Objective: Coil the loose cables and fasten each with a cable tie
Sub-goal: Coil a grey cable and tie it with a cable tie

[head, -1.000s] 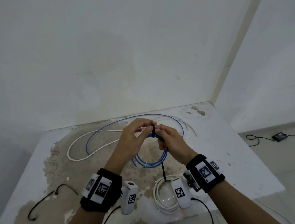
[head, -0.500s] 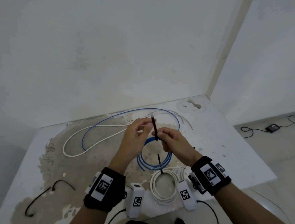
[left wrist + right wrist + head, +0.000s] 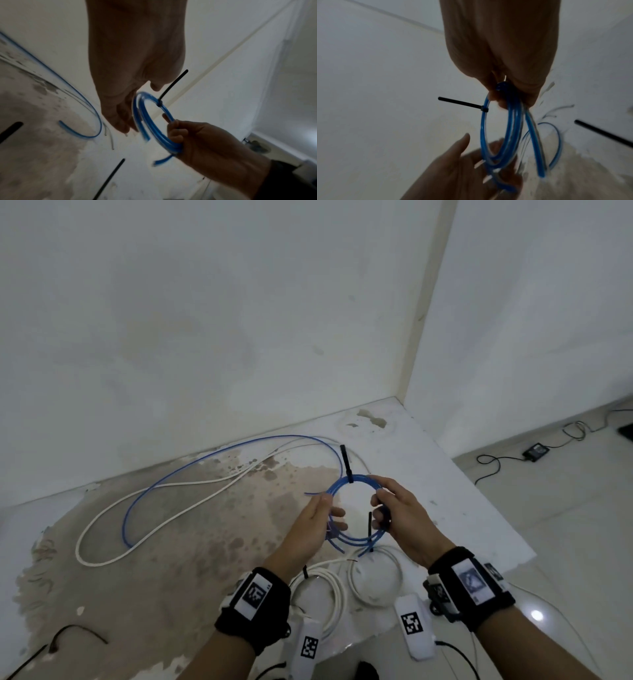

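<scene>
A blue cable coil hangs in the air between my hands, above the table's near middle. A black cable tie is cinched round its top, with the tail sticking up; it also shows in the left wrist view as the tie. A second black tie stands at the coil's lower right. My left hand holds the coil's left side between thumb and fingers. My right hand grips the right side, fingers curled round the strands.
A long loose blue cable and a loose white cable sprawl over the stained table. Two tied white coils lie at the front edge. A black tie lies front left. The table's edge drops to the floor on the right.
Both hands left the tie at the coil's top and moved apart to the coil's sides. The coil now faces me, held higher and flatter.
</scene>
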### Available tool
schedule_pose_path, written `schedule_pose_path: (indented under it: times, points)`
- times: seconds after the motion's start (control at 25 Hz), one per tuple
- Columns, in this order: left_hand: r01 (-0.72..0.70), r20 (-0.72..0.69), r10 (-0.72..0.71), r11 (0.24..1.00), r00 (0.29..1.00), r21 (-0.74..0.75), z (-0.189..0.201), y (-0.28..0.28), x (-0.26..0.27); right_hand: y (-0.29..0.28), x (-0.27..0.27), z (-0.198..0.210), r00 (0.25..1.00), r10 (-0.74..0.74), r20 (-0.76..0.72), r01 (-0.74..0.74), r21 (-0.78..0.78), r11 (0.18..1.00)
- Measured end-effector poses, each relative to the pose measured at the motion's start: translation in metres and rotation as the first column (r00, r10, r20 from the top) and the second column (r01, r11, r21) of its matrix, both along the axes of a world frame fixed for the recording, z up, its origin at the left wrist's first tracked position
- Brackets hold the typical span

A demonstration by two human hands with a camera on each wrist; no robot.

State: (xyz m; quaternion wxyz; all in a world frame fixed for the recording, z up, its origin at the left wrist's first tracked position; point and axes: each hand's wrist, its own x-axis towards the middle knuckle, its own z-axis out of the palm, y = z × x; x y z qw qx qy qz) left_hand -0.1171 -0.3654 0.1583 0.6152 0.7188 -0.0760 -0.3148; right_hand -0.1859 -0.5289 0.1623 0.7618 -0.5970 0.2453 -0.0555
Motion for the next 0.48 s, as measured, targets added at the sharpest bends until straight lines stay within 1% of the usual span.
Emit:
schedule_pose_path:
  times: [0.08, 0.16, 0.24, 0.36, 0.4, 0.48]
  points:
    - [0.115, -0.026, -0.112, 0.985, 0.993, 0.128, -0.018, -0.002, -0.001, -0.037, -0.005, -0.015, 0.989, -0.139, -0.052, 0.139, -0.008, 0.99]
    - [0.17, -0.057, -0.162, 0.964, 0.985, 0.203, -0.034, 0.004, 0.0, -0.081, -0.014, -0.038, 0.953, -0.262, -0.15, 0.258, -0.045, 0.965]
    - [0.196, -0.11, -0.174, 0.953, 0.979, 0.229, -0.05, 0.01, 0.0, -0.118, -0.022, -0.068, 0.91, -0.321, -0.262, 0.299, -0.123, 0.946]
    - [0.147, -0.163, -0.109, 0.959, 0.981, 0.243, -0.067, 0.018, 0.001, -0.147, -0.025, -0.119, 0.857, -0.316, -0.407, 0.226, -0.255, 0.94]
    - [0.126, -0.158, -0.086, 0.957, 0.984, 0.263, -0.071, 0.018, 0.003, -0.151, -0.023, -0.136, 0.851, -0.296, -0.434, 0.177, -0.294, 0.939]
    - [0.089, -0.146, -0.048, 0.954, 0.988, 0.286, -0.075, 0.018, 0.006, -0.15, -0.02, -0.16, 0.865, -0.252, -0.433, 0.082, -0.373, 0.924]
